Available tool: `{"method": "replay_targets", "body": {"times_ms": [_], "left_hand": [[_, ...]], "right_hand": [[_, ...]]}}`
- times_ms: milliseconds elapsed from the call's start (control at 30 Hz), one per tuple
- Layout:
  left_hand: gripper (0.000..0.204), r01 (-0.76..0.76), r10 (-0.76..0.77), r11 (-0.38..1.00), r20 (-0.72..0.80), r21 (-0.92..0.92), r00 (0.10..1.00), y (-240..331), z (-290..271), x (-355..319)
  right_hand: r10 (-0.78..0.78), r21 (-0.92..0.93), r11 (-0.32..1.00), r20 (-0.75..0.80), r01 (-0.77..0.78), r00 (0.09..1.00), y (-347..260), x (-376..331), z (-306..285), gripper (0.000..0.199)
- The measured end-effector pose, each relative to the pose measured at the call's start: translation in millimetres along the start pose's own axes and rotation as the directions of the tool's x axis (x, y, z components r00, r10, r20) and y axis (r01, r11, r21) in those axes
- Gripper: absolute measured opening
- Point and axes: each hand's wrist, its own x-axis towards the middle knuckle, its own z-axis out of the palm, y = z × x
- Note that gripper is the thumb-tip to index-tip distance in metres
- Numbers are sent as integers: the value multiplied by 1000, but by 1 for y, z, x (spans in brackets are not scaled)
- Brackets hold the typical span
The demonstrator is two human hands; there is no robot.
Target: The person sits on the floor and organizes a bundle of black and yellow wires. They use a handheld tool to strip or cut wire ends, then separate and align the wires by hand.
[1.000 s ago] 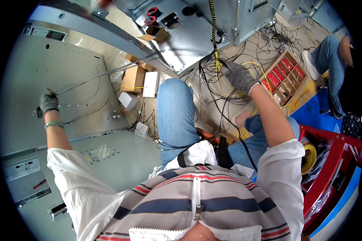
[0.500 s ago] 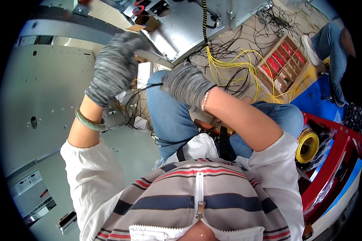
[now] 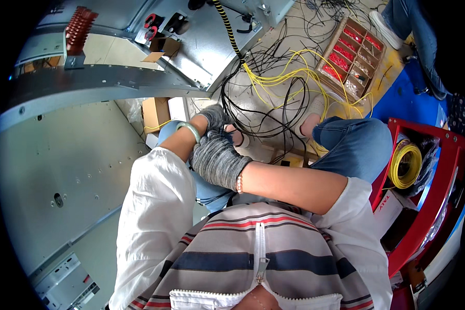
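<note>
Both of my hands wear grey knitted gloves and meet close together above my left knee. My left hand (image 3: 215, 118) is the farther one, with its fingers curled down and partly hidden behind the right. In front of it, my right hand (image 3: 218, 161) is closed near the left wrist, its knuckles turned up. Whatever either hand grips is hidden from this view. Long black cables (image 3: 266, 135) run in loops just right of my hands, down to the floor between my legs.
Yellow wires (image 3: 274, 82) fan out from a black-and-yellow wrapped bundle (image 3: 226, 26). A wooden compartment box (image 3: 329, 82) with red small parts lies beyond. At right stands a red rack (image 3: 392, 155) holding a yellow wire coil (image 3: 405, 165). Metal cabinet panels (image 3: 82, 170) fill the left.
My left hand has come down and right, and my right hand has moved nearer and left, so they now meet. The black cable stretched between them is out of sight there.
</note>
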Motion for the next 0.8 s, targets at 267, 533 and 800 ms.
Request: {"method": "replay_targets", "body": {"times_ms": [267, 533, 800], "left_hand": [[20, 288, 74, 217, 310, -933, 948, 2, 53, -18], [24, 77, 192, 197, 115, -977, 975, -30, 41, -44], [31, -87, 230, 180, -44, -980, 972, -34, 6, -91]], "right_hand": [[-50, 14, 999, -49, 51, 998, -6, -6, 22, 22], [330, 516, 856, -546, 0, 770, 44, -63, 22, 28], [561, 622, 565, 191, -541, 805, 102, -44, 79, 40]]}}
